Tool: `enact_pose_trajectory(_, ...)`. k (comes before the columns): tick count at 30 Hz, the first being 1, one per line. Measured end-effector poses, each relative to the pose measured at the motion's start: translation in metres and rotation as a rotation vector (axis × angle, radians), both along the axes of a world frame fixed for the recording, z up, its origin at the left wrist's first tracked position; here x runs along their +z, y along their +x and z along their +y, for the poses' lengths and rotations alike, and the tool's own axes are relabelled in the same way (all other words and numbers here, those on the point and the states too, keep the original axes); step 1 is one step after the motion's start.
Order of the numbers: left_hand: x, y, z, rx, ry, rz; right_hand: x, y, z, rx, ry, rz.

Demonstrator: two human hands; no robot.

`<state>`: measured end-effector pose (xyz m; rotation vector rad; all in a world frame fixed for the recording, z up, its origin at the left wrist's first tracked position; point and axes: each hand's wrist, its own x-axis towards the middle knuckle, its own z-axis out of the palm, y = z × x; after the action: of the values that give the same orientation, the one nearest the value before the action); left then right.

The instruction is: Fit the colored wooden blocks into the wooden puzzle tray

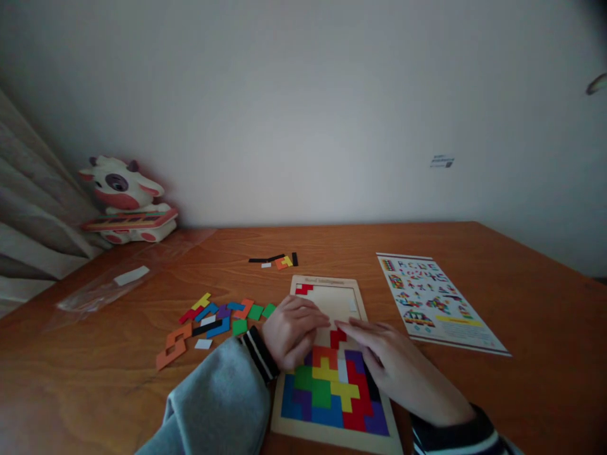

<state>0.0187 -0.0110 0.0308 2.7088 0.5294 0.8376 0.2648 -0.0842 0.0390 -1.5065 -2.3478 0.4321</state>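
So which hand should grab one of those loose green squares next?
Probably the left hand: it's right beside the loose green squares. The right hand is farther away, over the other side of the puzzle board.

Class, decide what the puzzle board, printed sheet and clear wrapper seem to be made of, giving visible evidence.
Puzzle board: probably wood or fibreboard; matt, pale tan rim.
Printed sheet: likely paper or thin card; flat, thin-edged, finish unclear.
Clear wrapper: apparently glossy plastic film; see-through, with bright creases.
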Motion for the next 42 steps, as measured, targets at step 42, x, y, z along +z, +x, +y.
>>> enact_pose_trajectory(42, -0.007, 0.006, -0.01, -0.203, 0.021, 0.096, -0.013, -0.007, -0.006, -0.006, 0.091, 0.055)
